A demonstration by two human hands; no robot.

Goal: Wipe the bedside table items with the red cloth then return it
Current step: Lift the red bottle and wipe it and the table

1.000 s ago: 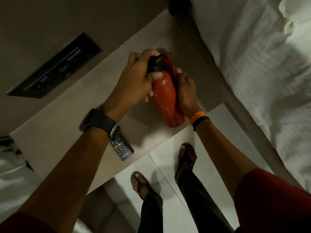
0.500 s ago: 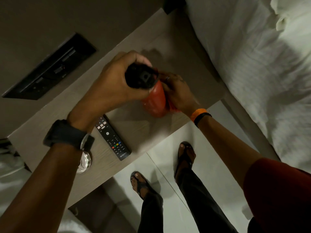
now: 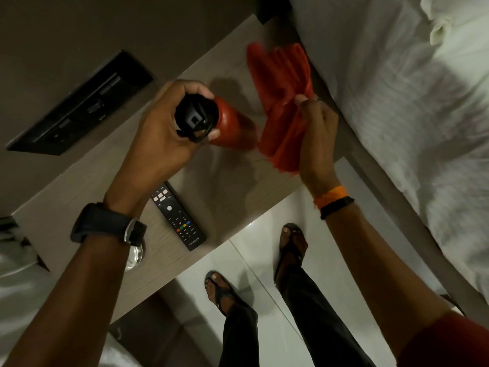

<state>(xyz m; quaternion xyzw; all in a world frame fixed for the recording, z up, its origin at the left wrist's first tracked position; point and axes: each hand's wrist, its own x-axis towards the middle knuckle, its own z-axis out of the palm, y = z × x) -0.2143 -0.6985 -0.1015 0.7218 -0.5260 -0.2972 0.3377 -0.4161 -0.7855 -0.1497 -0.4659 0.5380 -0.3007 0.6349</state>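
The left hand [image 3: 169,133] wraps its fingers [image 3: 203,91] around the black cap of a red bottle [image 3: 230,128], holding it tilted above the worktop [image 3: 225,186]. The right hand [image 3: 315,136] pinches a bunched red cloth [image 3: 283,102] just beside the bottle, apart from it. To wipe well, the cloth likely needs pressing around the body while the left hand turns it. The cap is on; contents cannot be seen. A remote [image 3: 177,215] lies nearby.

The only text that can be read is the brand "CROWN", printed in white at the lower end of the black remote control [image 3: 177,216] on the table [image 3: 230,197]. The small marks on its buttons are too small to read.
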